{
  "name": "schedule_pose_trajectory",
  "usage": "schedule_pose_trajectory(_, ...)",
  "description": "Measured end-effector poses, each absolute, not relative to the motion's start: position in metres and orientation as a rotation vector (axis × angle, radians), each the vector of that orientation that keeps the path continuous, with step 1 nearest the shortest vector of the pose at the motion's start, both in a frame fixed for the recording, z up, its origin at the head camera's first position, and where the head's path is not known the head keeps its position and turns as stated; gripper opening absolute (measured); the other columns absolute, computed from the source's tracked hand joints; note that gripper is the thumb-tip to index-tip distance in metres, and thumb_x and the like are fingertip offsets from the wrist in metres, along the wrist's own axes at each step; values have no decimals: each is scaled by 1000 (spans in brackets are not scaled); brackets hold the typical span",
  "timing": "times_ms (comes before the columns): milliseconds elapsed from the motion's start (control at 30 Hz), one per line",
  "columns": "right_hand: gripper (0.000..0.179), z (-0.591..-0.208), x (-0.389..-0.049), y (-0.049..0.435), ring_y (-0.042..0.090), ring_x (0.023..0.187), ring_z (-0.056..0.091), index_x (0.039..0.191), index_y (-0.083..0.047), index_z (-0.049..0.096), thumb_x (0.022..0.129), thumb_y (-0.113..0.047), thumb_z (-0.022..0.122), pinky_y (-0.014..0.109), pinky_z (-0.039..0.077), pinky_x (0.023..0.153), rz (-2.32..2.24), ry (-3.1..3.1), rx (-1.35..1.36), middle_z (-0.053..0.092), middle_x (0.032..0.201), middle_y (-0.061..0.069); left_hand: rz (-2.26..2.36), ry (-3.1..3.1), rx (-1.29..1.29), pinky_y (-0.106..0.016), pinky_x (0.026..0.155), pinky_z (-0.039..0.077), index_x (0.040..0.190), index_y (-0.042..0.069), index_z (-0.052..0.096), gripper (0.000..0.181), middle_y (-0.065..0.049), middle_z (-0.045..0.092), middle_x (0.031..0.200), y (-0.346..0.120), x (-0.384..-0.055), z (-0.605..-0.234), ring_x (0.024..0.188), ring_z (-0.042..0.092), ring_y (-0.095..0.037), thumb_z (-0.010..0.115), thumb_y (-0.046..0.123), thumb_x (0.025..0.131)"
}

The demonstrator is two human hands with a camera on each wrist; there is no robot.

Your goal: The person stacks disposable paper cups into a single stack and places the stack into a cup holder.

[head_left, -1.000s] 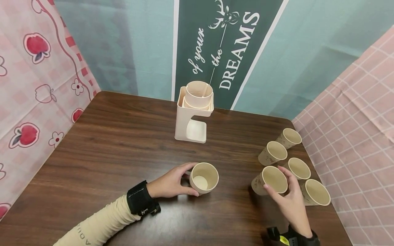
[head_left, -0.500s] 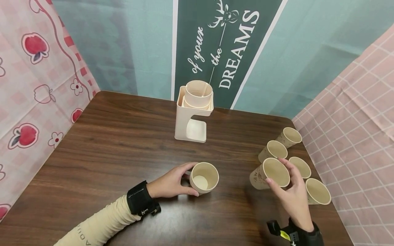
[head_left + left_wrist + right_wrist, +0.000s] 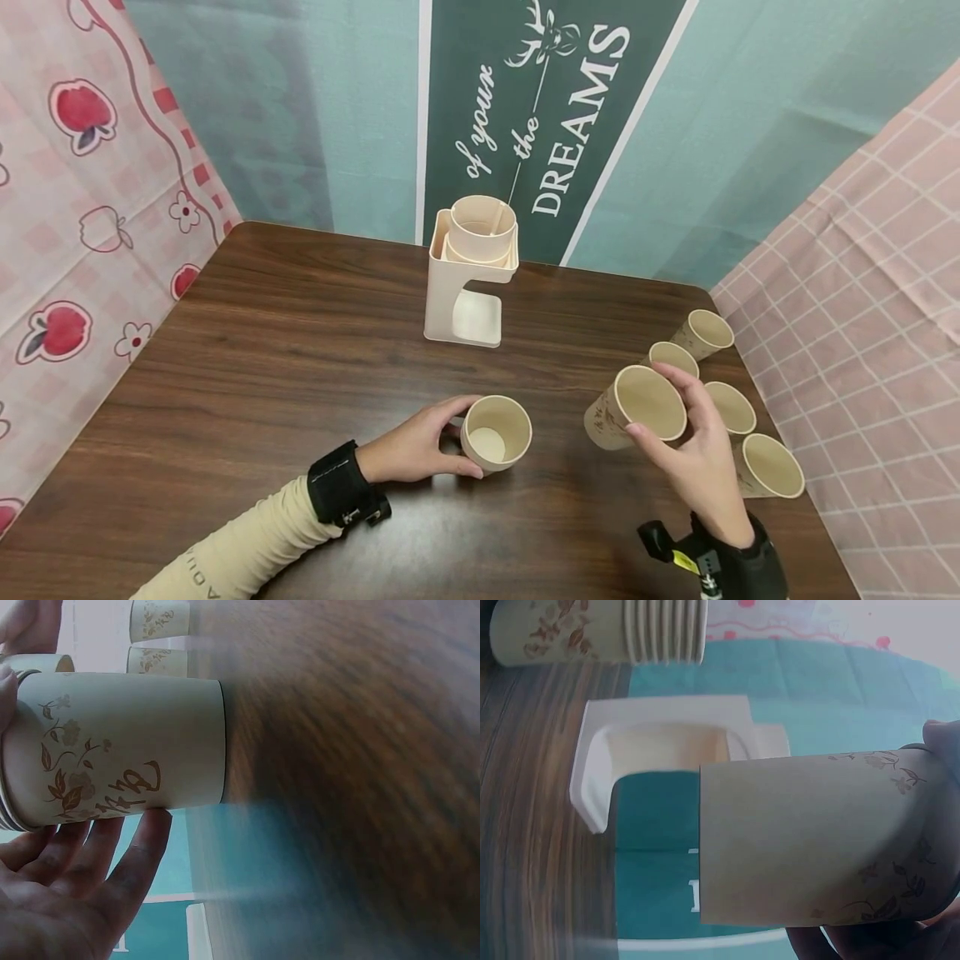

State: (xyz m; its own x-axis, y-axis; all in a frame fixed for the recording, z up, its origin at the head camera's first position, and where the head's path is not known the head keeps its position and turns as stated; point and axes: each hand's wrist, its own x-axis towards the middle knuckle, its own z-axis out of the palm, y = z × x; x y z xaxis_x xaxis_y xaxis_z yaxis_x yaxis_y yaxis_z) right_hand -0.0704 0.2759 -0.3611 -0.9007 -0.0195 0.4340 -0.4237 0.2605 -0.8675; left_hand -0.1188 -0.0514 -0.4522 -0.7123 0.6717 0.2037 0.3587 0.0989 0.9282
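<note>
My left hand (image 3: 416, 443) grips an upright stack of paper cups (image 3: 480, 454) on the table. In the right wrist view, the stack (image 3: 562, 634) shows several rims close together. Brown flowers and writing mark its outer cup (image 3: 127, 742) in the left wrist view, where my fingers (image 3: 142, 844) curl round the side. My right hand (image 3: 701, 458) holds a single paper cup (image 3: 607, 417) near its rim, thumb on the near side and fingers on the far side. That cup is tilted, its mouth towards me, above the table.
Several more paper cups (image 3: 772, 467) stand upright at the table's right edge, behind and beside my right hand. A cream holder (image 3: 442, 300) with a round container (image 3: 480, 242) on top stands at the back middle. Patterned cloths hang around the wooden table (image 3: 300, 333).
My right hand has lifted its cup away from the other cups and carried it left and slightly back. My left hand and its stack have stayed in place.
</note>
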Motion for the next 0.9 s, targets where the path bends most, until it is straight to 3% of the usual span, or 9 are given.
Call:
schedule_pose_trajectory(533,74,-350,-76,247,17,102,60,143,5,49,75,23,72,20,50,82,1667,-2289,541,59,130,10,1640,2123,1034,-33,100,54,147,4,47,80,-10,58,138,-52,-119,-452,123,58,-25,89,18,80)
schedule_pose_trajectory(900,76,-346,-83,221,19,104,60,143,-4,52,74,15,77,21,53,81,1621,-2357,638,60,125,12,1635,2120,1017,-33,100,54,147,4,47,80,-11,58,138,-51,-119,-451,123,58,-26,89,18,80)
